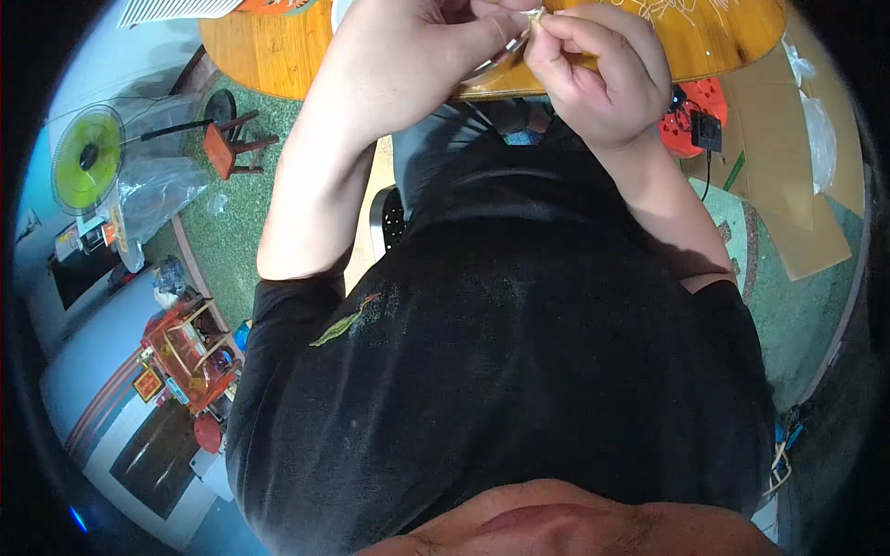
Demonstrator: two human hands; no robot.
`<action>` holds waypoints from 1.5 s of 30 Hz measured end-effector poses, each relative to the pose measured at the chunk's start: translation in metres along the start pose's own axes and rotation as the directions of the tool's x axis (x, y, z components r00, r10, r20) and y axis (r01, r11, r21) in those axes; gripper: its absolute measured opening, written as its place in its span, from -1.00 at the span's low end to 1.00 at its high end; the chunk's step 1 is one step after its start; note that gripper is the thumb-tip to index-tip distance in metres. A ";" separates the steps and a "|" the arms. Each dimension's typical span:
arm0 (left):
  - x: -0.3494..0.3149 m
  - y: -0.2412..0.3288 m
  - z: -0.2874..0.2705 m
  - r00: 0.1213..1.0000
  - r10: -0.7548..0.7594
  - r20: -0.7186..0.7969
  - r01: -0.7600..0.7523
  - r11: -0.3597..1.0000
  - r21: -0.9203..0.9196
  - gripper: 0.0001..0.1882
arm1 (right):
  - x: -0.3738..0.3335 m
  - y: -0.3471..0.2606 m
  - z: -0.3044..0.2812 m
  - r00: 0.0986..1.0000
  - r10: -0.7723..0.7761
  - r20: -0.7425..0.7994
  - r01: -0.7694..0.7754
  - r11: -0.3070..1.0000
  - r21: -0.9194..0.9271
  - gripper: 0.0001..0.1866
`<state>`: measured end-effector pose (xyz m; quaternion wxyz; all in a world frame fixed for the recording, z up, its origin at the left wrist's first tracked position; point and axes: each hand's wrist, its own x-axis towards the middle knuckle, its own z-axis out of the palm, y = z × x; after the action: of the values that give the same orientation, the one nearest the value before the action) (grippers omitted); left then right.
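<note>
A speckled green floor (232, 236) spreads around the person, whose black short-sleeved shirt (519, 352) fills the middle of the view. At the upper edge, a yellow-brown wooden table (269, 60) with a rounded end lies beneath both hands. Flattened brown cardboard (788, 218) lies on the floor at right; at left are a red open-fronted shelf unit (190, 361) and a fan with a green round head (86, 157).

The left hand (403, 56) is partly cut off by the upper edge, its thumb reaching toward the right fingertips; how far its fingers close, and on what, cannot be told. The right hand (607, 79) is curled, thumb and forefinger pinched together on a small pale piece (535, 15), which sits between the two hands, above the table's near edge. A small red-brown stool (220, 151) stands at left, near the fan. A black box-shaped device (707, 132) with a cable is below the table's right part. Loose pale strands (681, 9) lie on the table, right of the right hand.
</note>
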<state>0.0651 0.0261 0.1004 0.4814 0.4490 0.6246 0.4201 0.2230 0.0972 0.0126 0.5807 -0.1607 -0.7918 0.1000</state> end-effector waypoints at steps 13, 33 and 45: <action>0.001 0.003 0.001 0.998 0.007 -0.060 0.005 0.981 0.196 -0.93 | 0.002 -0.008 0.002 0.989 0.147 0.003 -0.146 0.977 0.158 -0.72; -0.001 0.011 0.008 0.939 0.322 -0.120 -0.153 0.704 0.694 -0.88 | -0.035 -0.006 0.000 0.710 0.518 0.477 -0.517 -0.076 0.852 -0.88; -0.005 0.005 0.000 0.846 0.521 -0.116 -0.368 0.727 0.580 -0.76 | -0.034 0.003 0.001 0.703 0.606 0.371 -0.530 0.099 0.842 -0.84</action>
<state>0.0664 0.0220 0.1060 0.1301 0.6410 0.6487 0.3891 0.2323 0.0876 -0.0190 0.5076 -0.1063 -0.4495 0.7273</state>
